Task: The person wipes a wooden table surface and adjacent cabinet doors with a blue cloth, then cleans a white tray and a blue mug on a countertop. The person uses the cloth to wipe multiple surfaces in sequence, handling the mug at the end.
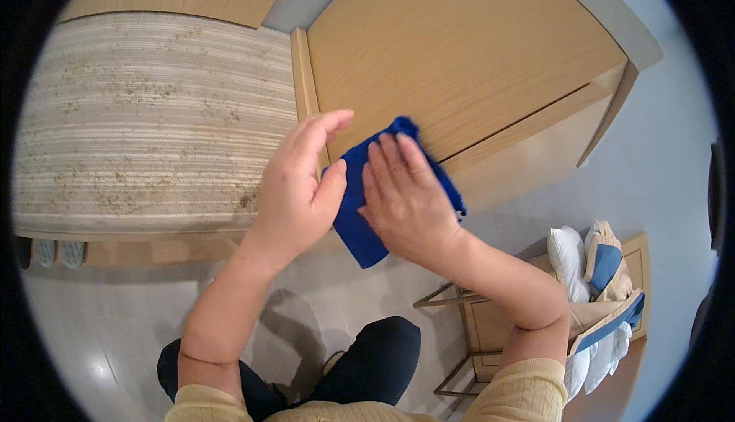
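Note:
My right hand lies flat over a blue cloth, palm down, its fingers close together. The cloth is at the near corner of a light wooden cabinet top, and its lower corner hangs past the edge. Just left of it, my left hand is raised with thumb and fingers apart and nothing visible in it. The left thumb overlaps the cloth's left side in view; whether they touch is unclear. To the left of that hand spreads a striped woven seat pad with brownish-green specks.
Slippers sit under the seat's front edge. At lower right, a wooden piece of furniture with metal legs stands by white pillows and beige-and-blue fabric. A drawer gap runs along the cabinet's front. Pale tiled floor lies below.

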Demonstrator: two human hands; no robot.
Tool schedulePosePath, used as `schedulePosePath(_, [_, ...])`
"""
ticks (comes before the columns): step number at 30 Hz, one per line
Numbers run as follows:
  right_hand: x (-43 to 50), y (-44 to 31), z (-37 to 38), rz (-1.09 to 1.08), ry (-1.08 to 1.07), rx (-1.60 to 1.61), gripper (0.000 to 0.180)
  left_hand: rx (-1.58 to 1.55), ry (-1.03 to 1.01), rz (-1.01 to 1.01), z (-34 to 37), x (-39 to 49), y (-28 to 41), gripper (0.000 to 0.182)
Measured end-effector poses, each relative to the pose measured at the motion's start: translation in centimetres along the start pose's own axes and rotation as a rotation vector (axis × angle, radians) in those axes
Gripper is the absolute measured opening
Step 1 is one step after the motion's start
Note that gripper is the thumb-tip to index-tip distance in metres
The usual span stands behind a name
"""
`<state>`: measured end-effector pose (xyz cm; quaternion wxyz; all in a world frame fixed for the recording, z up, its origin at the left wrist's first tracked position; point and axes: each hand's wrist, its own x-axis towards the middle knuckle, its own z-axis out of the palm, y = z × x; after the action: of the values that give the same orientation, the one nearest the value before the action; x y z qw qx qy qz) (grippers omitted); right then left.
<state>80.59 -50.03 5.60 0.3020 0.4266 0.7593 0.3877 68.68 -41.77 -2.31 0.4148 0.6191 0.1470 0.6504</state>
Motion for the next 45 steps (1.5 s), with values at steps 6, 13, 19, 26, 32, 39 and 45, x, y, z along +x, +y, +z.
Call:
schedulePosePath(6, [-1.4,3.4,-3.2,0.179,0.046,0.08,0.04,-0.059,-0.131,-0.126,1.1,-0.9,0.6,0.036])
schedulePosePath(13, [-3.1,4.5,-3.4,0.312,0.162,0.04,0.042,0.041,-0.086,0.125,1.7,-0.9,0.7,0.032])
schedulePosePath(19, [-4.6,3.8,0.9,0.29,0.427,-0.031,0.038,0.126,-0.313,0.184,3.0,-1.8,1.5,0.051])
schedulePosePath(26, [-5.6,-0.5,7.8,0.494,0.634,0.22,0.049,0.192,-0.393,0.187,3.6,-2.5,0.8,0.062])
schedulePosePath(32, [-5.8,-7.1,11.6,0.743,0.634,0.408,0.053,0.368,-0.341,0.314,5.8,-5.3,0.0,0.064])
schedulePosePath(39, [-5.4,-4.9,10.3,0.862,0.83,0.52,0.054,0.897,-0.448,0.382,7.7,-6.3,1.2,0.087])
schedulePosePath(45, [-6.8,2.9,6.0,0.952,0.945,0.479,0.051,1.07,-0.43,0.467,9.0,0.0,6.6,0.079])
